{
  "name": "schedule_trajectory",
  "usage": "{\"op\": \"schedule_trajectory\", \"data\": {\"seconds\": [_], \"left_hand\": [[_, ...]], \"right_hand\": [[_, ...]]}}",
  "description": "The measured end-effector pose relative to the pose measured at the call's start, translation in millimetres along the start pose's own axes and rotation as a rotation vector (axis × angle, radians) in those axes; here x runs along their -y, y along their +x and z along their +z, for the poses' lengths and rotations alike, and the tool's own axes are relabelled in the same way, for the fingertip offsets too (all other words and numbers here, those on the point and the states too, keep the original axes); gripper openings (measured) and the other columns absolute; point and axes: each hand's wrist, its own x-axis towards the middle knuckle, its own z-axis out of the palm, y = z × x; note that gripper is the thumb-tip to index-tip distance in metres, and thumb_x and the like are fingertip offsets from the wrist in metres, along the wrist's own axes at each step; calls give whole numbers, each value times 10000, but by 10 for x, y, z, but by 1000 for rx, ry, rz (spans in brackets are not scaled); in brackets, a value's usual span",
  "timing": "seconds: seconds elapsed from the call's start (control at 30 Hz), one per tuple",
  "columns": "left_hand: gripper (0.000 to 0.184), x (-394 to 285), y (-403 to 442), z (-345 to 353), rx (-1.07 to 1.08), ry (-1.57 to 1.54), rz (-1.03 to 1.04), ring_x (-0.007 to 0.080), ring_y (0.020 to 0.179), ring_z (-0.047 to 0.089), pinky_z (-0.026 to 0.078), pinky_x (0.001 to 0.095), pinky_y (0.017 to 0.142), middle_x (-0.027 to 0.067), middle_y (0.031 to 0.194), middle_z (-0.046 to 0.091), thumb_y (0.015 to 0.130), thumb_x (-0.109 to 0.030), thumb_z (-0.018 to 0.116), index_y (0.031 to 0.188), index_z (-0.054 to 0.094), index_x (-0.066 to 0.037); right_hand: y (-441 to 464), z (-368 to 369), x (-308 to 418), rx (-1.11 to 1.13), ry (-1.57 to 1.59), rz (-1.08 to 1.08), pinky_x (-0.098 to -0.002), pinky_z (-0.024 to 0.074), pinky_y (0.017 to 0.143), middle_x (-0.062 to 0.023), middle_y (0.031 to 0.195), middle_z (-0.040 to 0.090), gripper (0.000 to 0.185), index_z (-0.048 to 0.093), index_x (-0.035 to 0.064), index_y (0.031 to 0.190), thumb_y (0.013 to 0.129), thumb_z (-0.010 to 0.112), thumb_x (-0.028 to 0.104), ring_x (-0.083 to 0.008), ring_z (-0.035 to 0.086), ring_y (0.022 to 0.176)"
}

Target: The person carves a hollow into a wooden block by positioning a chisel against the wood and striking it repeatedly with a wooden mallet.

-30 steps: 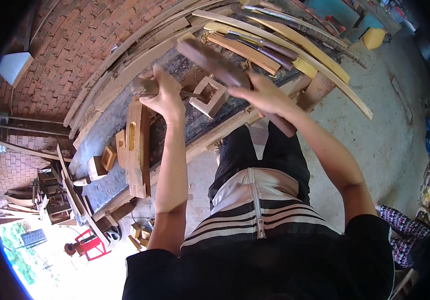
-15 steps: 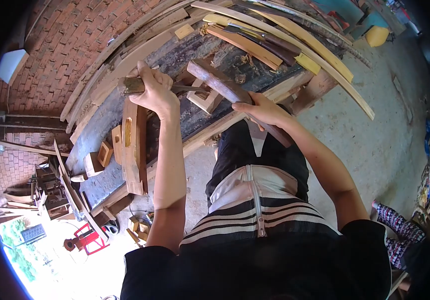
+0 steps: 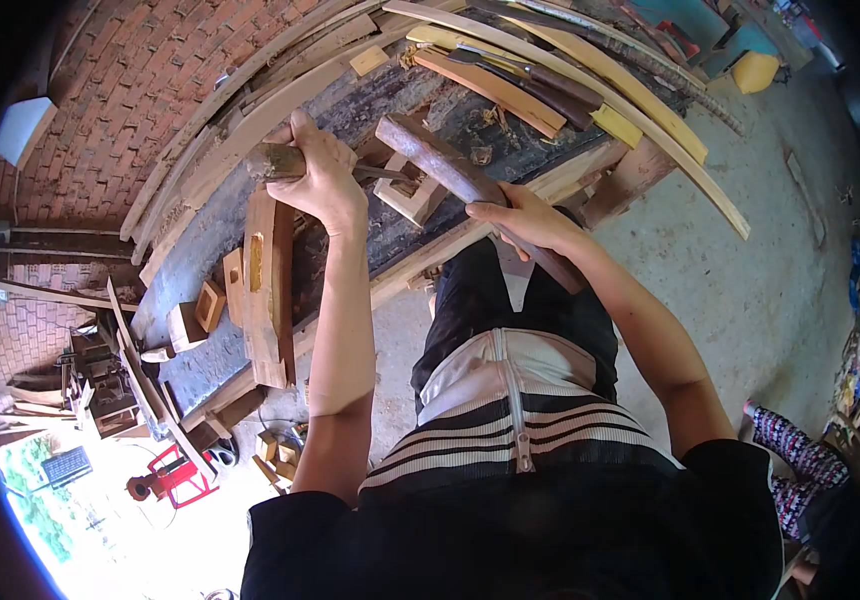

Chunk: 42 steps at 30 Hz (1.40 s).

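My left hand (image 3: 322, 180) is wrapped round the wooden handle of a chisel (image 3: 275, 162). The chisel's blade points right, with its tip at the opening of a small wooden block (image 3: 412, 198) on the workbench. In my right hand (image 3: 525, 218) is a thick wooden club (image 3: 440, 160), gripped near its lower end. Its upper end slants up and left above the block, hiding part of it. Left of the block, a long timber (image 3: 270, 290) with a cut slot lies across the bench.
The dark workbench (image 3: 215, 365) carries long boards (image 3: 280, 120) along its far side. More chisels (image 3: 550, 90) lie on an orange-brown wood strip at the upper right. Small wooden blocks (image 3: 210, 305) sit at the left. A red stool (image 3: 185, 480) stands on the floor.
My left hand and the chisel have shifted slightly right, with the blade's tip closer to the block's opening. My right hand and the club have hardly moved.
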Motion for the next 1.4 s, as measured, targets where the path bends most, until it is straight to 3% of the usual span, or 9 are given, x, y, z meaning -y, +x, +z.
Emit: {"op": "schedule_trajectory", "data": {"seconds": [0.47, 0.77, 0.83, 0.9, 1.03, 1.17, 1.23, 1.37, 1.4], "left_hand": [[288, 41, -8, 67, -13, 75, 15, 51, 423, 387, 276, 252, 378, -7, 540, 472, 982, -134, 655, 756, 505, -36], [300, 82, -35, 213, 31, 252, 235, 66, 513, 472, 364, 240, 491, -4, 584, 551, 934, -110, 672, 676, 536, -38], [147, 230, -58, 72, 91, 300, 273, 123, 741, 611, 517, 296, 682, 55, 839, 664, 844, -22, 718, 911, 602, 40], [264, 348, -91, 1, 1, -130, -74, 143, 834, 631, 541, 314, 779, 78, 957, 675, 817, 19, 727, 1028, 579, 73], [265, 194, -175, 86, 169, 61, 182, 119, 839, 616, 531, 285, 777, 49, 937, 667, 809, 15, 739, 1013, 573, 48], [229, 214, -208, 99, 116, 258, 170, 58, 756, 582, 492, 250, 684, 10, 850, 656, 793, -7, 763, 928, 579, 3], [220, 223, -189, 68, 147, 158, 126, 73, 758, 590, 491, 248, 701, 24, 848, 666, 802, 6, 749, 951, 588, 17], [136, 164, -141, 174, 125, 39, 92, 94, 827, 617, 494, 260, 744, 66, 872, 686, 833, 12, 705, 938, 621, 32], [62, 144, -72, 117, 129, 230, 236, 81, 756, 629, 491, 248, 668, 58, 800, 684, 865, -14, 680, 877, 633, 26]], "right_hand": [[-54, 28, 180, -22, 34, 34, -278, 413, 363, -19, 623, 497, 627, 550, -9, 1182, 884, 714, 518, -110, 486, 416], [-531, 142, 2043, -338, -266, -1032, -372, 547, 536, -114, 711, 692, 632, 628, -13, 1170, 838, 718, 517, -251, 671, 549], [-489, 137, 2112, -407, -647, -1171, -426, 571, 656, -163, 727, 708, 536, 654, -1, 1094, 831, 711, 463, -317, 714, 666], [-674, 122, 2106, -345, -952, -801, -420, 537, 676, -166, 844, 677, 523, 608, 13, 1162, 873, 733, 431, -334, 669, 697], [-740, 69, 2174, -243, -1106, -637, -404, 540, 691, -197, 938, 690, 516, 622, 15, 1138, 872, 726, 445, -332, 685, 787], [-767, 153, 2134, -425, -702, -1179, -418, 574, 708, -175, 814, 717, 443, 665, 28, 1052, 830, 705, 410, -340, 716, 750], [-734, 137, 1996, -318, -1034, -691, -424, 574, 704, -175, 831, 719, 458, 661, 35, 1040, 835, 712, 442, -345, 712, 753], [-494, 16, 1776, -250, -745, -796, -421, 558, 623, -160, 757, 688, 536, 630, 0, 1056, 871, 685, 501, -294, 675, 611], [-558, -3, 1748, -175, -578, -578, -376, 531, 544, -121, 723, 657, 554, 605, -29, 1065, 886, 681, 490, -225, 616, 499]]}}
